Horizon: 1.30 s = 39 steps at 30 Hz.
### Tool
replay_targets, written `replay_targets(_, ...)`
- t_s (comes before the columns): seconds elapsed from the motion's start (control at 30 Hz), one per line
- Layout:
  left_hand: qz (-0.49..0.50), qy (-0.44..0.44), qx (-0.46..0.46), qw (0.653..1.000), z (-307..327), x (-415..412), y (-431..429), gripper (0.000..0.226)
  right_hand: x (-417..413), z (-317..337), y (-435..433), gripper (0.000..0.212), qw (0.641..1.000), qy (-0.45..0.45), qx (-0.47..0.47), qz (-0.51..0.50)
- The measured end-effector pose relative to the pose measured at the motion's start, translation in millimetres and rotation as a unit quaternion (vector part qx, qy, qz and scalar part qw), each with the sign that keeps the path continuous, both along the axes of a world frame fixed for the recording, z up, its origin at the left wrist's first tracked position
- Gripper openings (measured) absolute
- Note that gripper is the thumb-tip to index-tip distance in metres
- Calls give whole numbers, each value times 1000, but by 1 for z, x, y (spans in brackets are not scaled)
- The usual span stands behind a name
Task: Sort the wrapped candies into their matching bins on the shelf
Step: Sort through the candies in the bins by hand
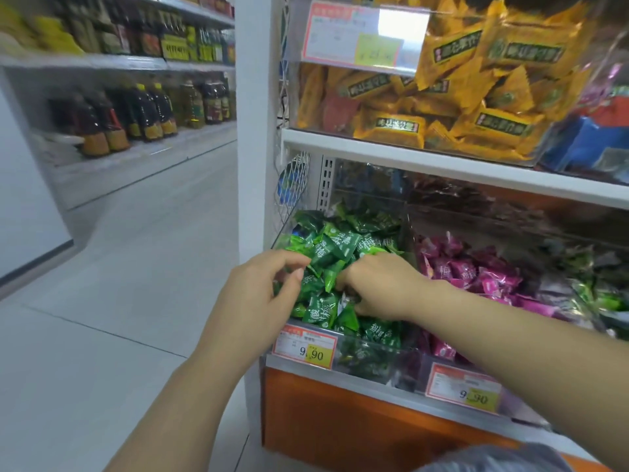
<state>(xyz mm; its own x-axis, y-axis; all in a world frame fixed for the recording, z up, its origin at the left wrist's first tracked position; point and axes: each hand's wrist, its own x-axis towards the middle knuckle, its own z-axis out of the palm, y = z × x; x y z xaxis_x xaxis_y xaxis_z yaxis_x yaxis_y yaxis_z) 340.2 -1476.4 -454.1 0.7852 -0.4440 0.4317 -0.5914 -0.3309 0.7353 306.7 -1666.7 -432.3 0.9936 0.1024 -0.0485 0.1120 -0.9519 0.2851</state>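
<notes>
1. the right hand had its fingers buried in the green candies, tips hidden; its grip couldn't be told.
2. the left hand curled its fingers at the pile's edge; any pinch was unclear.
3. the candies lay jumbled in the leftmost lower bin, pointing every way.

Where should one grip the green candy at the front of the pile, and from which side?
Pinch the candy across its puffed middle, from above: it lies face up atop the pile, and the bin wall blocks the front.
</notes>
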Motion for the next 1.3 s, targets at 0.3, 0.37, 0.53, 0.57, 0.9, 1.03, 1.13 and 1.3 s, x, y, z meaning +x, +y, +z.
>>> replay_targets(0.3, -31, 44, -45, 998, 3, -7, 2, 26, -28, 41, -8, 28, 955, -66, 287, -19)
replay_targets(0.37, -64, 85, -95, 990, 8, -13, -3, 33, -30, 49, 1, 26, 914, -90, 394, -19)
replay_targets(0.53, -110, 135, -165, 971, 14, -14, -10, 38, -24, 49, 30, 23, 816, -88, 571, -8)
replay_targets(0.57, -103, 129, -175, 971, 14, -12, -8, 37, -22, 48, 31, 22, 794, -84, 602, -9)
replay_targets(0.9, 12, 117, -229, 966, 14, 3, 15, 34, 21, 25, 17, 41, 989, 44, 111, 86)
replay_targets(1.03, 29, 113, -220, 968, 15, 5, 21, 34, 13, 23, 12, 44, 993, 57, -6, 107)
replay_targets(1.13, 34, 119, -212, 969, 17, 6, 22, 33, 0, 24, 7, 42, 987, 64, -68, 127)
replay_targets(1.3, 42, 131, -216, 967, 17, 6, 24, 32, -23, 29, -7, 45, 985, 102, -85, 111)
